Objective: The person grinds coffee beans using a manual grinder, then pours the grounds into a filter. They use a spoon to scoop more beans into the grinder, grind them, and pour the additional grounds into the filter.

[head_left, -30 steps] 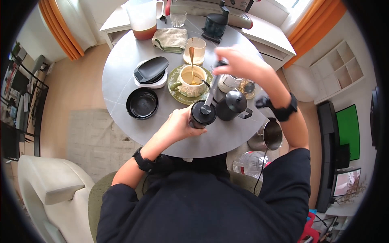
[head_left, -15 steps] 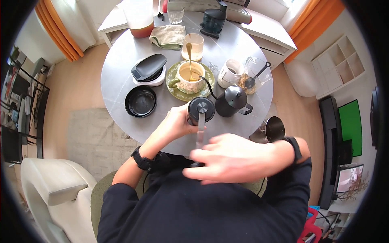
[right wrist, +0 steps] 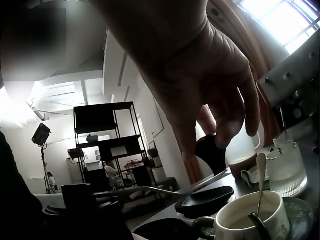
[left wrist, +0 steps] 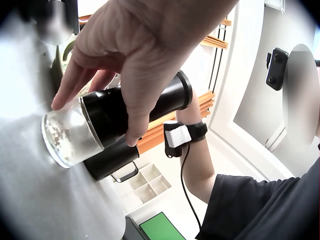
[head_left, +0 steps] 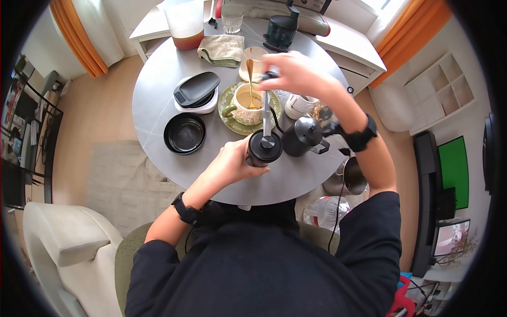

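Your left hand (head_left: 232, 161) wraps the grinder (head_left: 263, 148) near the table's (head_left: 153, 105) front edge. Right hand (head_left: 296, 71) pinches the crank knob (head_left: 270, 75), probably. Rigid, top-heavy, glass base looks fragile: grip the black body.

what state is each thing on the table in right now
black cylindrical hand grinder: upright, gripped by left hand
grinder's metal crank handle: knob held by right hand
cream mug: part full, gold spoon inside
black gooseneck kettle: lid on
round black dish: empty
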